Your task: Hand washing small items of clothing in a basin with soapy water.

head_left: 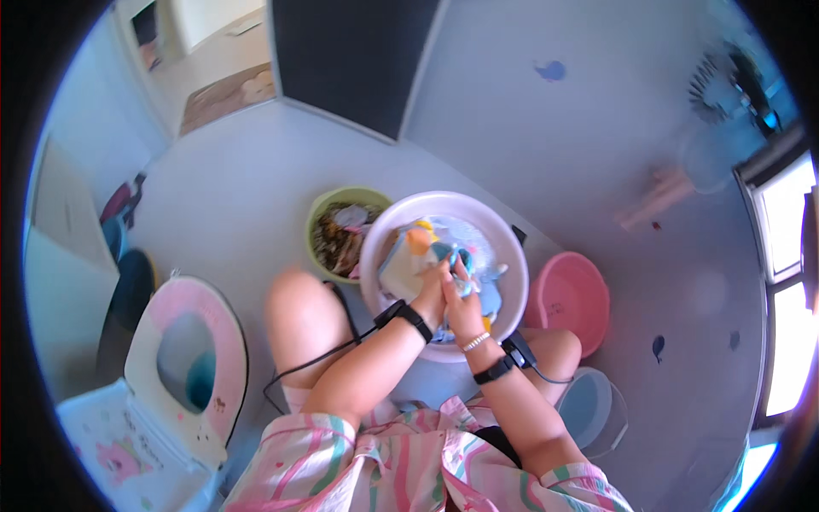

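Observation:
A large pale pink plastic basin (510, 230) stands before me, between my knees, with wet cloths and soapy-looking water in it. My left hand (433, 291) and my right hand (462, 304) are pressed together above the middle of the basin. Both grip a bunched blue-and-white cloth (466, 286), part of which is hidden by my fingers. Beneath and around them lie a cream cloth (398, 272) with blue edging and a light blue cloth (490, 297). An orange-and-yellow patch (419, 240) shows on the fabric at the far side.
A green basin (315, 246) with mottled fabric-like contents touches the pale basin's left side. To the right are a pink tub (576, 301) and a clear bucket (585, 406) with a handle. At left stands a toilet (227, 333) with its lid raised. A dark door panel (352, 57) is ahead.

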A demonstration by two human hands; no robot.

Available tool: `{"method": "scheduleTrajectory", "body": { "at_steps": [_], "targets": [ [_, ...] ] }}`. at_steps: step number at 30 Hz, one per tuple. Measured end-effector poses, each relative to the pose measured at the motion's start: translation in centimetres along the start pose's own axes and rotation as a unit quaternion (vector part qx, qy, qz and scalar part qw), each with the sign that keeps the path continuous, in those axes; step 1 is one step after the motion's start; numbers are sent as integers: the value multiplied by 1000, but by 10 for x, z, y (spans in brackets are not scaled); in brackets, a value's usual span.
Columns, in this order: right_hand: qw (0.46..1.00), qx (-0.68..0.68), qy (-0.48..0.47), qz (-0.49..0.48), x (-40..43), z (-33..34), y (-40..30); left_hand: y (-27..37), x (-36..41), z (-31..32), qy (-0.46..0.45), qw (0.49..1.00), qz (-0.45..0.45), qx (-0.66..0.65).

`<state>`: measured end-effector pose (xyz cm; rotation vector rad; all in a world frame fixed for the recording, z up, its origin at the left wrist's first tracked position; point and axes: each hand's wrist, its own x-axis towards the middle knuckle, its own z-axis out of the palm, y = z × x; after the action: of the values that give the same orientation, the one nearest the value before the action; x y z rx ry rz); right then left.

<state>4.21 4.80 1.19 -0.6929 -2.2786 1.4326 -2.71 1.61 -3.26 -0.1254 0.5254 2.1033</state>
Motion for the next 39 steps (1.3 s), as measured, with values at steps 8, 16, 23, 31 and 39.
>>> {"method": "scheduleTrajectory", "body": {
  "at_steps": [8, 16, 23, 31, 39],
  "targets": [
    [966, 114, -4, 230, 65, -36, 0, -11, -29, 46, 35, 999, -21, -2],
    [992, 93, -36, 80, 3, 3, 11, 11, 4, -10, 45, 988, 51, 139],
    [994, 41, 32, 97, 35, -20, 5, -6, -33, 48, 23, 999, -24, 10],
    [986, 50, 81, 140, 38, 1, 19, -2, -20, 44, 173, 981, 40, 78],
    [983, 58, 70, 160, 19, -14, -16, 3, -24, 42, 155, 980, 47, 119]
  ]
}}
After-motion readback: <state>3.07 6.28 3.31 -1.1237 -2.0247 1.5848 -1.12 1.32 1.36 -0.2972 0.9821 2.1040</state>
